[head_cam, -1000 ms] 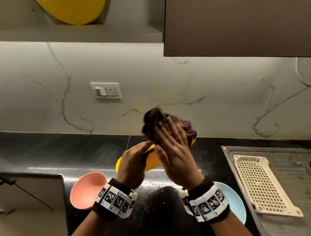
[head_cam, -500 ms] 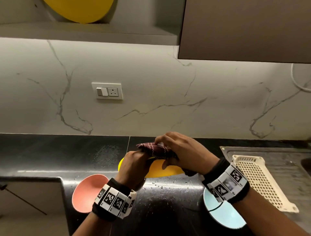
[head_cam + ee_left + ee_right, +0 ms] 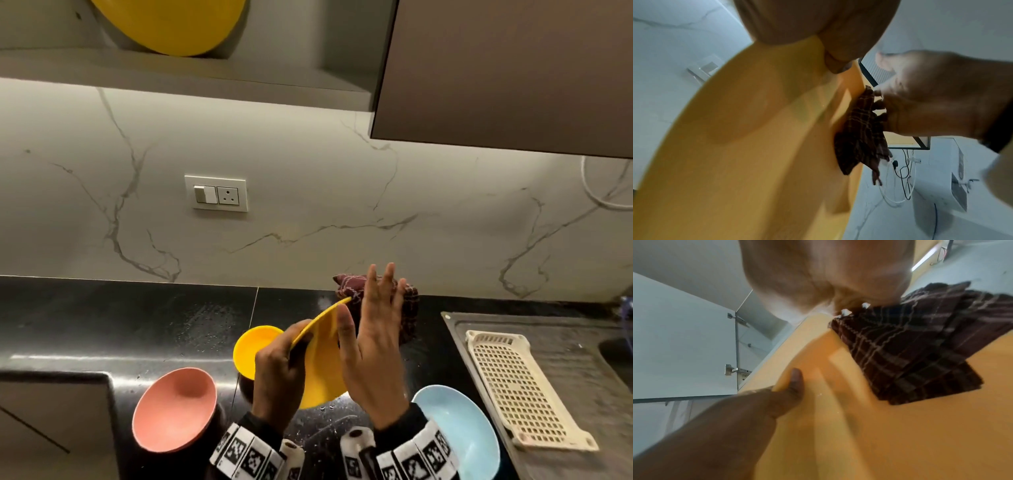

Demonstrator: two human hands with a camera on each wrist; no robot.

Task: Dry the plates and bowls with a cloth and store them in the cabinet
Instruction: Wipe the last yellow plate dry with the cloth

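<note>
The yellow plate (image 3: 323, 359) is being held tilted on edge above the black tabletop (image 3: 137, 329), the left hand (image 3: 279, 371) gripping its near rim with thumb on one face and fingers (image 3: 301, 337) curled behind. The dark checked cloth (image 3: 409, 308) is lying against the plate's far face, and the right hand (image 3: 373, 346) is pressing it there with straight, spread fingers (image 3: 387, 284), grasping nothing. Just left of the left fingers a small yellow bowl (image 3: 253, 346) is sitting on the tabletop; a pink bowl (image 3: 174, 407) is resting further left and nearer. A light blue plate (image 3: 462, 435) is lying right of the right wrist, and beyond it a cream drain tray (image 3: 520, 387). Above, another yellow dish (image 3: 171, 24) is standing in the open cabinet (image 3: 205, 72).
</note>
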